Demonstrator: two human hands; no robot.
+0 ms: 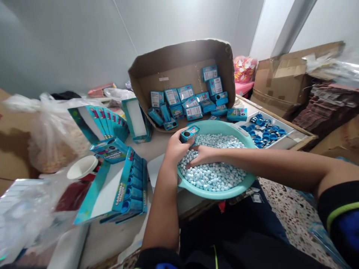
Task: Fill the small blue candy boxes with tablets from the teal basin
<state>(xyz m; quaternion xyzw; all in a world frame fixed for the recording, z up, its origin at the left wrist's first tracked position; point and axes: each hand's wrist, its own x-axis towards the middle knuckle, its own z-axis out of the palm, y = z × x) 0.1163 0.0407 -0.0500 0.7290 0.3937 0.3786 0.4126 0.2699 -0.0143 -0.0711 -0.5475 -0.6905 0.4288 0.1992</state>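
My left hand is closed around a small blue candy box, held tilted over the left rim of a turquoise basin. A dark round opening shows in the box's near end. Pale blue and white candies fill the basin. My right hand reaches in from the right, just below the box, its thumb and fingers curled around some candies. Its fingertips are partly buried among them.
Behind the basin, a tilted cardboard carton holds several blue boxes. A white tray of blue caps lies right. Display boxes stand left, near a white cup and a plastic bag.
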